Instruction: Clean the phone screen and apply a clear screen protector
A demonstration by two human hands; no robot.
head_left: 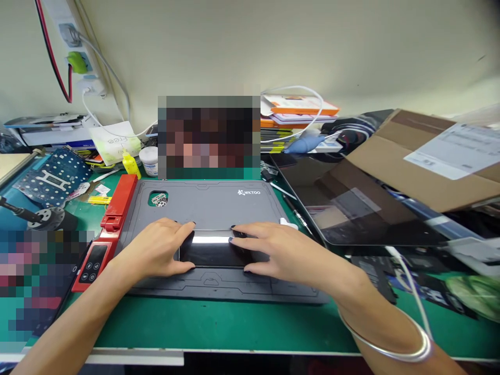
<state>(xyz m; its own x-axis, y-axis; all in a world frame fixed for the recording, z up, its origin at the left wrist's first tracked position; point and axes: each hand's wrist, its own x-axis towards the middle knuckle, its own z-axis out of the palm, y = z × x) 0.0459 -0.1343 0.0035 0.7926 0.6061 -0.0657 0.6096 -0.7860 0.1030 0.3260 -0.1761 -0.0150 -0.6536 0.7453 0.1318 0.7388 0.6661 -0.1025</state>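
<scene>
The left hand (154,249) and right hand (283,252) lie spread over a black smartphone (213,249), one at each end, the fingers of each curving round its far and near long edges in a holding position. The left hand's fingertips and thumb grip the left end, while the right hand's fingers reach further in and cover much of the right half. The phone's long axis runs crosswise, from the left hand to the right hand, and neither hand is clearly nearer. Its exposed glossy face, marked by a bright band of reflected light, lies between the hands, and nothing stands between them and the phone.

The phone rests on a grey WKTOO repair mat (203,208), below which extends a green bench mat (222,325). Just left of the left hand stands a red device with a black button panel (94,268). Beyond the fingers and past the mat's far edge are a yellow bottle (130,164) and a white jar (148,161). To the right of the right hand lie a thin dark tool (299,213) and a dark glass panel (363,208), with a cardboard box (414,156) resting on the panel. A silver bangle (390,350) circles the right wrist, near a white cable (410,291)
</scene>
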